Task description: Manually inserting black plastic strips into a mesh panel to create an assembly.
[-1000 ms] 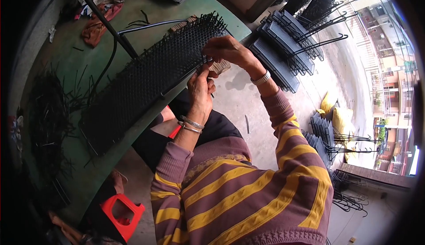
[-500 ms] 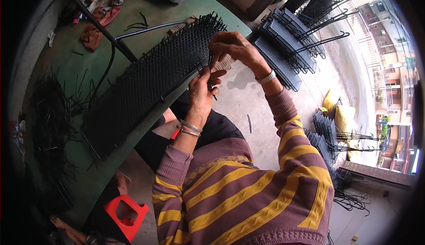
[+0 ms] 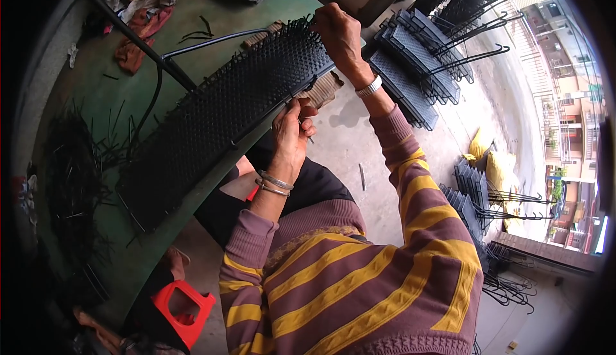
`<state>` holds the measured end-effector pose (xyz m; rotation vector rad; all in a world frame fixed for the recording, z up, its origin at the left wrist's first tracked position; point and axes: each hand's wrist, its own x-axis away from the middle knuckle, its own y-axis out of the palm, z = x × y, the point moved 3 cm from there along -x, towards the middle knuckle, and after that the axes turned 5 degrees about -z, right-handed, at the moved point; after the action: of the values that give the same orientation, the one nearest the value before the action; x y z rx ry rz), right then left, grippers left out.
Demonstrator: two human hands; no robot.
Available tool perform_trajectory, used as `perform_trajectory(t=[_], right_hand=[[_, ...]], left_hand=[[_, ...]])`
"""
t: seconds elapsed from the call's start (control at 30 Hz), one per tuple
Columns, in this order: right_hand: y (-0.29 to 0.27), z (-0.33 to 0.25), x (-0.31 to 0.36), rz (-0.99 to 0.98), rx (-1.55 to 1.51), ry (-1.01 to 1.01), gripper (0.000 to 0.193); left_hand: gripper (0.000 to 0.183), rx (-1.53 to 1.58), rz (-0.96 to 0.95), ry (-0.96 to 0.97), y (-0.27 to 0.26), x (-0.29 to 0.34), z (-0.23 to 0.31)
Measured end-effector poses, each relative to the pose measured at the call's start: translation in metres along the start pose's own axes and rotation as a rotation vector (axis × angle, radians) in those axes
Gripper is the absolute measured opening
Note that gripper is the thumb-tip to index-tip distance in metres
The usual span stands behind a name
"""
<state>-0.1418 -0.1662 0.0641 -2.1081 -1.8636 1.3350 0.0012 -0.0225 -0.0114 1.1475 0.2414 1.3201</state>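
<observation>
A long black mesh panel (image 3: 212,121) lies slanting across the green table (image 3: 212,11); short dark strip ends bristle along its far edge. My right hand (image 3: 340,37) is at the panel's far right end, its fingers pinched together at the edge. Whatever sits in that pinch is too small to make out. Close to the panel's near edge, my left hand (image 3: 293,130) is closed, and a thin strip end pokes out below its fingers. A heap of loose thin black strips (image 3: 74,181) covers the table's left part.
A dark metal bar (image 3: 135,31) with a curved rod crosses behind the panel. Cardboard (image 3: 324,92) sticks out under its right end. Finished-looking mesh racks with hooks (image 3: 417,66) stack on the floor at right. A red stool (image 3: 184,313) and another person's hand (image 3: 99,329) are lower left.
My right hand has moved up and away from my left hand to the panel's far right end. My left hand has stayed nearly in place.
</observation>
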Motion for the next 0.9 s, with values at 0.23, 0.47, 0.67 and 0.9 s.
perform_trajectory(t=[0.23,0.47,0.67,0.9], right_hand=[[0.011,0.005,-0.002,-0.029,0.077,-0.05,0.009],[0.021,-0.005,-0.001,-0.113,0.237,-0.101,0.009],[0.018,-0.01,0.002,-0.063,0.444,-0.017,0.011],[0.014,-0.004,0.015,-0.018,0.525,-0.045,0.015]], left_hand=[[0.026,-0.031,-0.008,-0.08,0.003,0.004,0.002],[0.028,-0.025,-0.005,-0.067,0.0,-0.001,-0.001],[0.026,-0.034,0.057,-0.084,0.017,0.016,0.008],[0.026,-0.082,-0.034,-0.05,0.011,0.016,0.005]])
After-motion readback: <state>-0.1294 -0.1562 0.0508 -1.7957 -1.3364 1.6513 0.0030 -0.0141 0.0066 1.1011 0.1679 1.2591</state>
